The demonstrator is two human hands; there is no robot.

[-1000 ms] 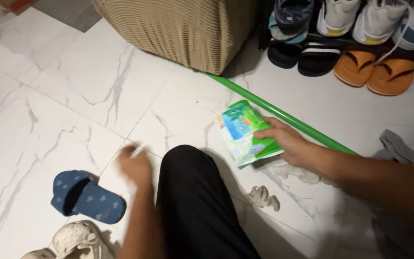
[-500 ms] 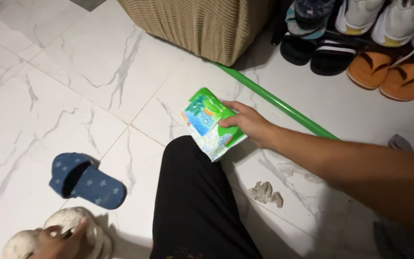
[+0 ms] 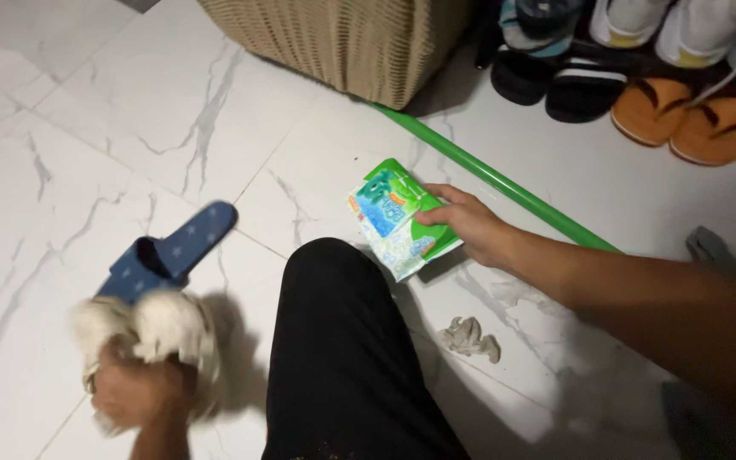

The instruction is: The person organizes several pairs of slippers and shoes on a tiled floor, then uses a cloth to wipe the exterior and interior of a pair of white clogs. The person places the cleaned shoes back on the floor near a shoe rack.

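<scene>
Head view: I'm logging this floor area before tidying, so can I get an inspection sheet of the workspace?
Surface: white marble-look floor tiles, with grey veining.
Job's things: green and blue wipes packet held low over the floor; blurred white fluffy slipper lifted.
Clutter: blue star-patterned slipper; crumpled used wipe; green pole lying on the floor.
Grips: right hand holds the packet; left hand clutches the white slipper.
Cables: nothing seen.
Surroundings: beige ribbed furniture cover; orange sandals and black slides in a row; person's black trouser leg.
</scene>
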